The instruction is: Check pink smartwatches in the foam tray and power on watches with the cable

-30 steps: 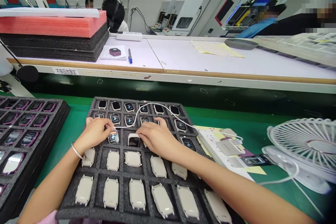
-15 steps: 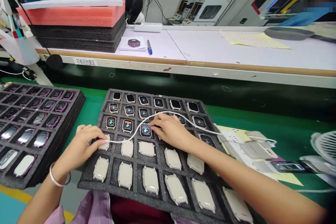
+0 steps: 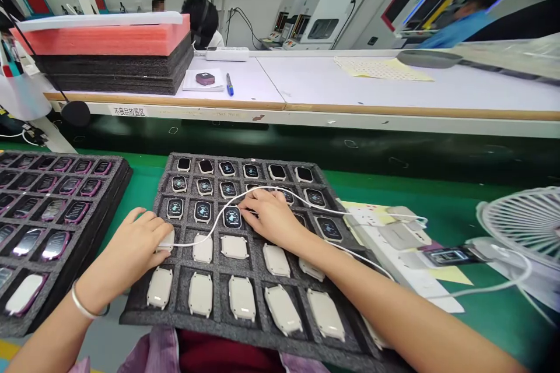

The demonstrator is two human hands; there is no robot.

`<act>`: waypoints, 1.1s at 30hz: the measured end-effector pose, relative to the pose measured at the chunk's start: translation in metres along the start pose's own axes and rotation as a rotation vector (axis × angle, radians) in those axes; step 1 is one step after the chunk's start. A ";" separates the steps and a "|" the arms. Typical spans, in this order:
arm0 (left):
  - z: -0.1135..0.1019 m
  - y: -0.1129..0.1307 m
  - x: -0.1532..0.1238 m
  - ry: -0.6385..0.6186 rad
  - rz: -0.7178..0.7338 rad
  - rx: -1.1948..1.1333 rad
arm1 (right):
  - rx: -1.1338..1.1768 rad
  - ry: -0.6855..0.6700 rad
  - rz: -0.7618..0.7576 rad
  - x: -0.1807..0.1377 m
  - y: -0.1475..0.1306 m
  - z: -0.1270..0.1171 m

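A black foam tray (image 3: 144,316) lies in front of me. Its far rows hold watches face up with lit screens; its near rows hold white watch bodies (image 3: 241,297) face down. My left hand (image 3: 133,247) is curled over a white watch body at the tray's left edge, pinching the end of a white cable (image 3: 205,232). The cable arcs over the tray and runs off to the right. My right hand (image 3: 272,217) rests flat on the tray, fingertips beside a lit watch (image 3: 231,217) in the third row.
A second black tray (image 3: 87,245) with purple watches sits at the left. At the right are a white power strip (image 3: 396,239), yellow papers and a white fan (image 3: 520,227). A shelf behind carries stacked foam (image 3: 109,52), a purple device and a pen. Other people work farther back.
A second ago my right hand stood a watch on edge; that watch now lies face up, lit. My left hand moved left with the cable end to the tray's left edge.
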State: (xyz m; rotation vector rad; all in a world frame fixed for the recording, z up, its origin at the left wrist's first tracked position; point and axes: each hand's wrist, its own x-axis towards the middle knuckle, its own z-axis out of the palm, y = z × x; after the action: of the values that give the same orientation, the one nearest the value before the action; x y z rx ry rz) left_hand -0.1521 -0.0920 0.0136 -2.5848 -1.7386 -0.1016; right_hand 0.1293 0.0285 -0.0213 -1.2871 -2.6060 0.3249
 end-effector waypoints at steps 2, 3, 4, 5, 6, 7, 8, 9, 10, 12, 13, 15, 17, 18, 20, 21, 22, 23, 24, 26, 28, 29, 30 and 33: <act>-0.001 -0.011 0.002 0.016 -0.070 -0.166 | 0.015 0.025 -0.020 -0.001 0.001 0.002; 0.000 -0.017 0.003 0.026 -0.122 -0.265 | 0.020 0.036 -0.030 -0.001 0.002 0.003; 0.001 -0.023 0.004 0.027 -0.164 -0.365 | 0.024 0.044 -0.037 -0.002 0.003 0.004; 0.002 -0.028 0.005 0.014 -0.193 -0.458 | 0.028 0.050 -0.040 -0.002 0.004 0.005; 0.003 -0.031 0.005 -0.014 -0.206 -0.535 | 0.031 0.055 -0.042 -0.003 0.004 0.005; 0.005 -0.033 0.005 -0.047 -0.205 -0.587 | 0.034 0.059 -0.044 -0.003 0.005 0.006; 0.006 -0.033 0.005 -0.082 -0.199 -0.612 | 0.034 0.065 -0.048 -0.003 0.005 0.007; 0.007 -0.032 0.005 -0.111 -0.198 -0.616 | 0.034 0.070 -0.055 -0.004 0.006 0.007; 0.008 -0.030 0.005 -0.130 -0.201 -0.605 | 0.031 0.077 -0.061 -0.004 0.006 0.008; 0.008 -0.027 0.004 -0.154 -0.195 -0.572 | 0.019 0.088 -0.072 -0.003 0.007 0.009; 0.008 -0.026 0.004 -0.165 -0.184 -0.560 | 0.008 0.092 -0.077 -0.003 0.007 0.010; 0.006 -0.024 0.005 -0.196 -0.154 -0.545 | -0.029 0.103 -0.091 -0.004 0.005 0.010; 0.005 -0.025 0.007 -0.229 -0.141 -0.522 | -0.084 0.120 -0.109 -0.004 0.003 0.010; 0.005 -0.025 0.008 -0.236 -0.142 -0.509 | -0.112 0.131 -0.120 -0.005 0.002 0.010; 0.006 -0.026 0.010 -0.234 -0.140 -0.499 | -0.154 0.155 -0.138 -0.007 0.001 0.010; 0.007 -0.027 0.011 -0.231 -0.134 -0.504 | -0.166 0.166 -0.144 -0.007 0.000 0.009; 0.008 -0.027 0.011 -0.229 -0.126 -0.511 | -0.172 0.173 -0.149 -0.008 0.000 0.009; 0.010 -0.028 0.012 -0.228 -0.119 -0.518 | -0.172 0.177 -0.150 -0.008 0.001 0.009; 0.011 -0.029 0.012 -0.227 -0.114 -0.523 | -0.169 0.177 -0.151 -0.008 0.001 0.009; 0.013 -0.030 0.013 -0.216 -0.100 -0.527 | -0.158 0.170 -0.151 -0.008 0.003 0.009; 0.015 -0.031 0.013 -0.193 -0.084 -0.530 | -0.152 0.160 -0.152 -0.007 0.005 0.010; 0.015 -0.031 0.013 -0.187 -0.079 -0.533 | -0.154 0.157 -0.151 -0.007 0.005 0.010; 0.016 -0.032 0.014 -0.184 -0.076 -0.536 | -0.159 0.155 -0.150 -0.007 0.006 0.010; 0.016 -0.031 0.015 -0.198 -0.080 -0.553 | -0.180 0.152 -0.151 -0.007 0.006 0.010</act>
State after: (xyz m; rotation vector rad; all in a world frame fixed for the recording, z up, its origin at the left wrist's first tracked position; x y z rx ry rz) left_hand -0.1746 -0.0660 -0.0016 -2.9782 -2.1386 -0.3938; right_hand 0.1349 0.0248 -0.0332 -1.1087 -2.6292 -0.0334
